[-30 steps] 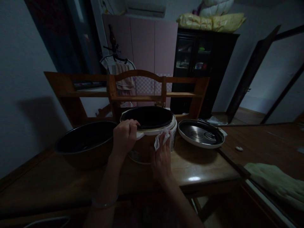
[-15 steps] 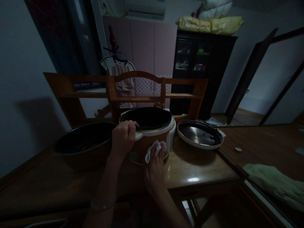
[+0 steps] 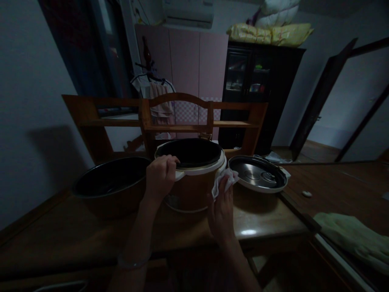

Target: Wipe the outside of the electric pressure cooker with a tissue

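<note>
A rice cooker body (image 3: 191,188) with a pale rim stands lidless on the wooden desk, its dark inside showing. My left hand (image 3: 161,174) is closed around the handle at the cooker's left front. In my right hand (image 3: 222,211) is a crumpled white tissue (image 3: 224,184), pressed against the cooker's right front, where it covers the control panel. Left of the cooker sits the dark inner pot (image 3: 111,178). To the right lies the detached lid (image 3: 255,173), its metal inner side facing up.
A wooden shelf rack (image 3: 178,127) rises along the back of the desk (image 3: 243,221). Beyond the desk's right edge are a light green cloth (image 3: 349,233) and a small white object (image 3: 306,194). Pink (image 3: 184,61) and black cabinets (image 3: 276,85) stand behind.
My right hand has slid the tissue rightward and slightly up, from the cooker's front to its right side. My left hand keeps its hold on the handle. The view has shifted slightly.
</note>
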Demonstrator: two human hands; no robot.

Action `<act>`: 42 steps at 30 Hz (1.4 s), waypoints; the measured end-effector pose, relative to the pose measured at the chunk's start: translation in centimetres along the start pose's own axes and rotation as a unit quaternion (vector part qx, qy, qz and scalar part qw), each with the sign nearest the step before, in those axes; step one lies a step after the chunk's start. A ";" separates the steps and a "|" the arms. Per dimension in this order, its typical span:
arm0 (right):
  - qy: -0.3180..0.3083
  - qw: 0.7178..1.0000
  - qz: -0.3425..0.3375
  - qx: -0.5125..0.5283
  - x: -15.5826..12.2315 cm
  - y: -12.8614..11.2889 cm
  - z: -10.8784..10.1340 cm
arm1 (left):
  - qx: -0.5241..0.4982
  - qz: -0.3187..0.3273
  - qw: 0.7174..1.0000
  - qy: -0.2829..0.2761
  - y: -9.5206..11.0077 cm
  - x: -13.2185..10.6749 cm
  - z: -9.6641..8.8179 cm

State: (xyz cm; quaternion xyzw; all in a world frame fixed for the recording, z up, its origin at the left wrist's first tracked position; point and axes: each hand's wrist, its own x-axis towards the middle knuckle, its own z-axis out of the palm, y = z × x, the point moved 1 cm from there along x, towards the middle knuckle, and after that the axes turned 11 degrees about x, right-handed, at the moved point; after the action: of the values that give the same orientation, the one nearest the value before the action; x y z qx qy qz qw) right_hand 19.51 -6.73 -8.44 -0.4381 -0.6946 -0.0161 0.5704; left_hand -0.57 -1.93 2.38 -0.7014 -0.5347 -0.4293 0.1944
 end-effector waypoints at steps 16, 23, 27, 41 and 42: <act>-0.085 0.996 0.031 -0.027 -3.1 2.5 2.1 | 0.008 0.003 1.000 0.005 -0.1 -0.1 0.1; -0.075 0.996 0.031 -0.031 -4.2 2.4 2.2 | 0.015 0.000 1.000 0.000 0.1 0.0 0.0; -0.078 0.996 0.026 -0.036 -4.6 2.5 2.1 | 0.014 0.000 1.000 0.001 0.1 0.0 0.0; -0.103 0.994 0.037 -0.028 -6.4 3.3 1.3 | 0.014 0.006 1.000 0.000 0.0 -0.1 0.0; -0.102 0.994 0.045 -0.012 -6.6 3.3 1.2 | 0.014 0.005 1.000 0.000 0.0 -0.1 0.0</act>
State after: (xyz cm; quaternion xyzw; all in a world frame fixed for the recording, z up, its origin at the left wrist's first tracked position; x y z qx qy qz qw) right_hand 20.44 -7.95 -15.70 -0.4750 -0.7286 0.0462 0.4913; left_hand -0.57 -1.94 2.30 -0.7016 -0.5371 -0.4204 0.2064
